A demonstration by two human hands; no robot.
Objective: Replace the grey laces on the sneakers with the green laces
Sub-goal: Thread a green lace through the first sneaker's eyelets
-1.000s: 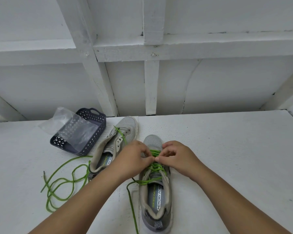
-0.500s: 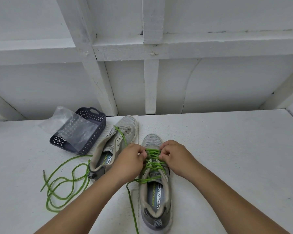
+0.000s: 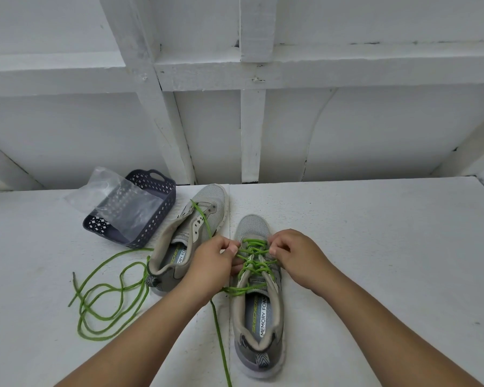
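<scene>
Landmark for all positions: the near grey mesh sneaker with a printed foam insole (image 3: 259, 311). It lies on the white painted table (image 3: 375, 247) with its long axis running straight away from the person, heel nearest, toe farthest.

Nearest the person, a loose tail of green cord lace (image 3: 221, 339) trails from the landmark's left flank toward the table's front edge. Over the landmark's eyelet rows the same lace is already crossed several times.

The left hand (image 3: 213, 263) sits at the landmark's left eyelet row, fingers curled and pinching the lace. The right hand (image 3: 296, 255) sits at the right eyelet row, fingers likewise curled on the lace. The two hands face each other across the tongue, at like distance from the upper crossings; neither is plainly nearer. In my judgement the coming move is a tightening pull, outward to each side, square to the shoe's long axis.

Left of the landmark, a second green cord lace (image 3: 104, 300) lies in loose coils. Left and beyond stands the second grey mesh sneaker (image 3: 190, 238), angled, with only one run of that lace through it.

Farthest left is a dark perforated plastic basket (image 3: 140, 208) with a clear plastic bag (image 3: 109, 191) draped over it.

Count: two sneakers, two green laces, one basket, one bag. No grey laces are visible.
</scene>
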